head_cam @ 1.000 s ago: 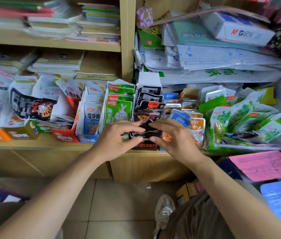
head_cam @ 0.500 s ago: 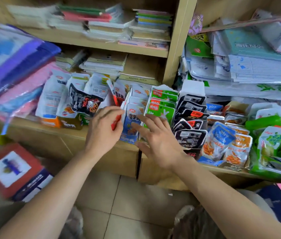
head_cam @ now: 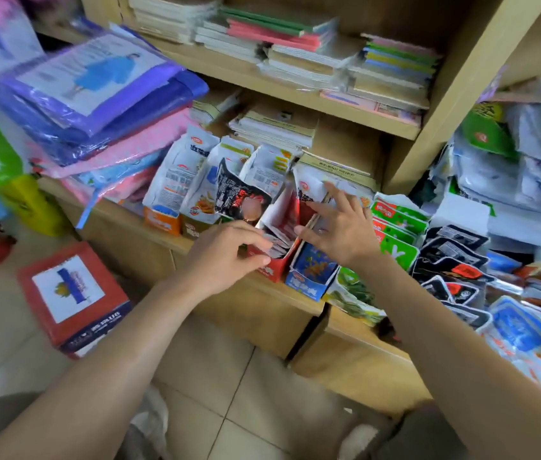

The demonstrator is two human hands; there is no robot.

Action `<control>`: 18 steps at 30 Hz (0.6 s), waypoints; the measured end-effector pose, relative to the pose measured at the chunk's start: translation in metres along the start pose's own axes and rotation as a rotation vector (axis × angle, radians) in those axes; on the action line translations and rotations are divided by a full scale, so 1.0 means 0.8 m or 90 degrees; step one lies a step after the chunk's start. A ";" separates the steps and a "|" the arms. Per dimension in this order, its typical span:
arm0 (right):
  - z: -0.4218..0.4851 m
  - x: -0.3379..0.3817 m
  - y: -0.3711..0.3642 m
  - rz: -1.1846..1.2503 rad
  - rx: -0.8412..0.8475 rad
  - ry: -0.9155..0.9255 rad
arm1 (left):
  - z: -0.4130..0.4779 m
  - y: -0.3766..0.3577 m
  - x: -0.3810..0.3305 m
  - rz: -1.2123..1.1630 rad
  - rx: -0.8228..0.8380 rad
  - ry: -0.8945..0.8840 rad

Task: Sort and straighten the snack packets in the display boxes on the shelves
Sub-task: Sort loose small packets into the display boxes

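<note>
Left hand [head_cam: 226,257] curled at near rim of red cardboard display box [head_cam: 272,272], thumb outside, fingertips on small silvery snack packets [head_cam: 279,242] inside; real pinch unclear, blurred. Right hand [head_cam: 342,230] relaxed, fingers spread straight, touching tall white packets [head_cam: 312,190] at its fingertips. Blue cardboard display box [head_cam: 310,283] just below right palm, against red box. Green packets [head_cam: 395,227] just right of that hand.

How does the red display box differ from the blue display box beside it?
The red display box stands left of the blue display box. The left hand reaches into the red one; the right hand spreads over the blue one. Both hold snack packets.
</note>
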State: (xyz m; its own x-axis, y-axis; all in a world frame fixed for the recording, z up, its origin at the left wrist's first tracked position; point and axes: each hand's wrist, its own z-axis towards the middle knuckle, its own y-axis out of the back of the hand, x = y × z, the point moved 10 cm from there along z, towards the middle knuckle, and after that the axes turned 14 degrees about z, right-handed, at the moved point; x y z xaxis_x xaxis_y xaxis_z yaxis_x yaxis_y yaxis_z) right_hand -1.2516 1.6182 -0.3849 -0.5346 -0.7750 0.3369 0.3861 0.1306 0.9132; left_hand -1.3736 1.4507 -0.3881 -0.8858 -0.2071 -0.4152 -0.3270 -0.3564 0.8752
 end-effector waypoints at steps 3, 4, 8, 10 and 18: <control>-0.001 -0.005 0.006 0.026 -0.046 -0.011 | 0.002 -0.002 0.001 -0.001 0.031 -0.016; -0.002 -0.005 0.006 0.044 -0.059 -0.015 | 0.003 -0.002 -0.001 -0.004 0.034 -0.021; -0.012 -0.002 0.000 0.147 -0.091 -0.006 | 0.020 0.013 -0.005 -0.012 -0.055 -0.013; -0.018 -0.001 -0.005 0.198 -0.090 0.014 | 0.036 0.026 -0.013 0.028 -0.142 -0.026; -0.044 0.002 0.010 0.308 -0.170 0.034 | 0.111 0.017 -0.008 0.031 -0.213 0.053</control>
State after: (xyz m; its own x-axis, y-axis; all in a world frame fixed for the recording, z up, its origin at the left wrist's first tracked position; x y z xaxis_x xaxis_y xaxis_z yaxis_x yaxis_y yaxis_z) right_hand -1.2232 1.5961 -0.3853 -0.2134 -0.6965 0.6851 0.7588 0.3235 0.5653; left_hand -1.4019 1.5281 -0.3514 -0.8633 -0.2997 -0.4061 -0.1471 -0.6202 0.7705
